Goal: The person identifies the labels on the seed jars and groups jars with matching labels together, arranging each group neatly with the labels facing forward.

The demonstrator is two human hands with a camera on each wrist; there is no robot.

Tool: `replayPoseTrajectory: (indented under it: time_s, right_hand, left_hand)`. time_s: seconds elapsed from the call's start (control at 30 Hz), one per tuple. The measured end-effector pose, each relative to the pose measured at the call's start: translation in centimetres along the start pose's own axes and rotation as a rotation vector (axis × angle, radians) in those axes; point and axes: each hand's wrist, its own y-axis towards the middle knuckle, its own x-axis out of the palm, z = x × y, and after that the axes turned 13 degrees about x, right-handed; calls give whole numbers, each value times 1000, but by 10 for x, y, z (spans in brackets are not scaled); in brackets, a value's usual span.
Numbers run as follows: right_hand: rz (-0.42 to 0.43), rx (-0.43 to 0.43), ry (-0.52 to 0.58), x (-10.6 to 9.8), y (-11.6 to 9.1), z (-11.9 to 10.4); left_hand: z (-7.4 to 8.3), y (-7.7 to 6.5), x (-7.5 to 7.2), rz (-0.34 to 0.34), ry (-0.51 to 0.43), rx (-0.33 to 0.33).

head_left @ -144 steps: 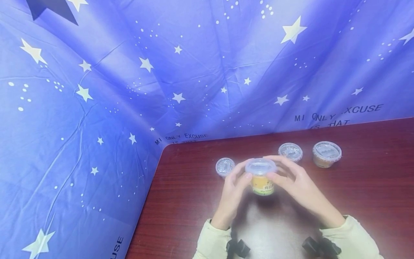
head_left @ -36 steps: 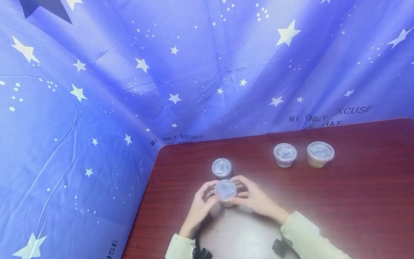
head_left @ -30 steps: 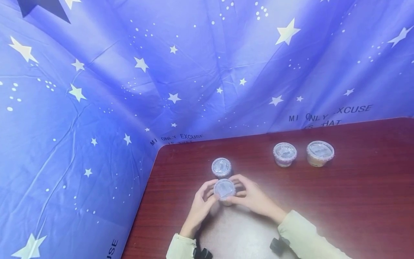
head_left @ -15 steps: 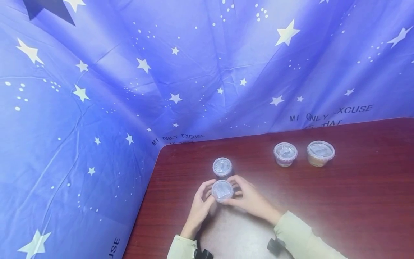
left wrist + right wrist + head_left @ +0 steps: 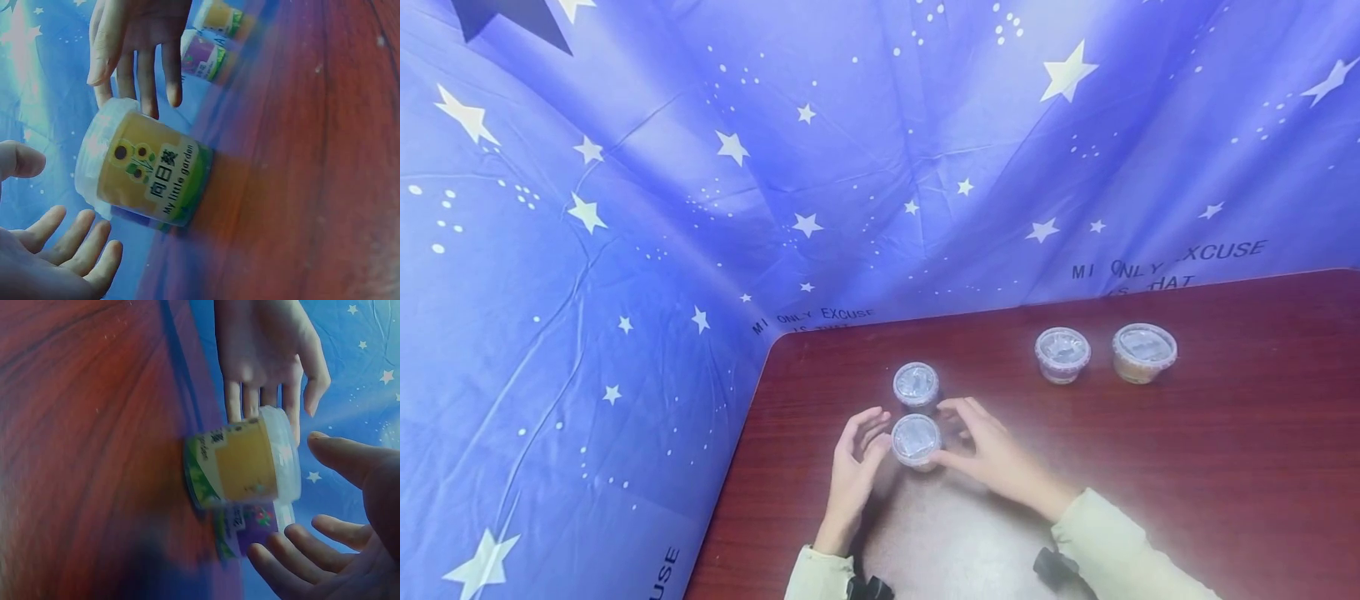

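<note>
A lidded plastic cup stands upright on the table, its yellow sunflower label reading "My little garden". Just behind it is a second lidded cup, with a purple label in the right wrist view. My left hand is beside the near cup on its left, fingers loosely bent and apart from it. On the other side is my right hand, fingers spread and thumb tip close to the cup's side. Neither hand holds anything.
Two more lidded cups, one purplish and one yellowish, stand further right on the dark red wooden table. A blue star-printed cloth hangs along the table's back and left edges.
The yellow-labelled cup, held up in both hands earlier, was carried left and set in front of the purple-labelled cup. Both hands have since released it and drawn slightly apart.
</note>
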Motion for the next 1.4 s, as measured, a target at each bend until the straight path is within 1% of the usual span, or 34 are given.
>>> replayPoseTrajectory:
  time_s: [0.1,0.23,0.37,0.63,0.9,1.1,1.27,1.4]
  right_hand:
    - [10,-8,-21,-9,-2,0]
    - [13,-31,-21,-20,-6,1]
    - [19,-44,-33,-30,-10,1]
    - [84,-67,-84,-51,-18,3]
    - [123,-64,-107,-65,-23,8]
    - [171,-76,-123,-72,-29,13]
    - [203,-77,-139,-76,-31,17]
    - [219,-84,-154,-81,-32,21]
  left_hand:
    - [4,3,2,2,1,39]
    - [11,6,6,1,19,89]
    - [17,8,10,1,11,109]
    - [25,11,24,-59,-18,174]
    - [26,12,42,-95,-28,198]
    - [26,12,54,-129,-10,209]
    - [26,12,63,-134,10,197]
    - [26,13,71,-149,22,171]
